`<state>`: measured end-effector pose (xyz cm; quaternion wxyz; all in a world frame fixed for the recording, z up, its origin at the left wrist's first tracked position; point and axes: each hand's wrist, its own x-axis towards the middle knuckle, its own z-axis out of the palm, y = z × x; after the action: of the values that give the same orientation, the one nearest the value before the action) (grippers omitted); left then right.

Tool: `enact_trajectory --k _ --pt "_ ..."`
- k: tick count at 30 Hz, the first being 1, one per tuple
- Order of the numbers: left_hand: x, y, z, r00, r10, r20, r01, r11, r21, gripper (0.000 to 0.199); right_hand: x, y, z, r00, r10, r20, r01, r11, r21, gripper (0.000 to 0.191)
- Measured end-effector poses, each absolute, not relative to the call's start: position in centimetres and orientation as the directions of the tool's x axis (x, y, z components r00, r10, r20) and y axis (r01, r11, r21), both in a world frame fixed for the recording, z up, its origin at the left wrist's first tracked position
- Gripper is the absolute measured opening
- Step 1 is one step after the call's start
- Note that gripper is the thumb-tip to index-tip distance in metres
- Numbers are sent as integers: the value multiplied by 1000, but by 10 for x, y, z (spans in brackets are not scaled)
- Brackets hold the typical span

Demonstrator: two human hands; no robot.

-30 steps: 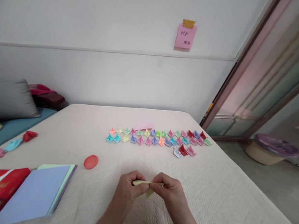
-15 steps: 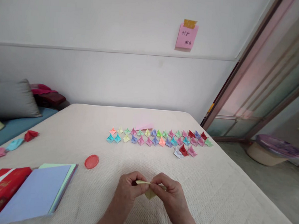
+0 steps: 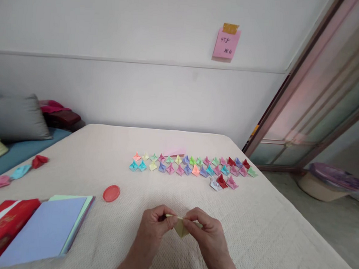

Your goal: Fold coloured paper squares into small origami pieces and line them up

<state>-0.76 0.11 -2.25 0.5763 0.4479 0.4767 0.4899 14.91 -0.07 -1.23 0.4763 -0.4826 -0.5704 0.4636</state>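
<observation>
Near the front middle of the cloth-covered table, a small folded piece of pale yellow paper [image 3: 181, 228] hangs between both hands, its point facing down. My left hand [image 3: 159, 224] pinches its left part between thumb and forefinger. On the right side, my right hand [image 3: 202, 228] grips it the same way, with the fingertips of the two hands close together. Beyond the hands, several small folded paper shapes in many colours stand in two long rows [image 3: 186, 169], with a white, a red [image 3: 222, 181] and a pink one in front at the right.
A red round lid [image 3: 111, 193] lies left of the hands. Blue and green paper sheets [image 3: 44, 227] and a red packet [image 3: 5, 225] are at the front left. Three crumpled pieces lie at the left edge. A pink note [image 3: 226, 44] hangs on the wall.
The yellow paper has turned slightly, so that more of its downward-pointing face shows between the fingers. Both hands keep their pinch. The whole view has shifted slightly.
</observation>
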Motion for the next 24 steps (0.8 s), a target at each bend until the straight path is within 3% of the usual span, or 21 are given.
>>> enact_trajectory --k 8,16,20,22,24 --pt "-10 -1 -24 -20 996 -81 -144 77 987 23 147 1 -18 -66 998 1 50 4 -999 16" --pt "-9 -1 -20 -13 996 -89 -144 86 986 27 140 -4 -23 -31 994 -103 -183 -107 -977 18" --pt "-4 1 -26 175 978 -115 -180 147 973 22 142 -1 -26 37 988 -147 -260 -133 -956 16" --pt "-2 1 -30 298 946 -126 -129 170 977 22 144 1 -28 55 986 -156 -291 -133 -947 14" --pt "0 0 -33 314 941 -130 -58 156 986 21 145 2 -30 60 987 -150 -295 -126 -947 13"
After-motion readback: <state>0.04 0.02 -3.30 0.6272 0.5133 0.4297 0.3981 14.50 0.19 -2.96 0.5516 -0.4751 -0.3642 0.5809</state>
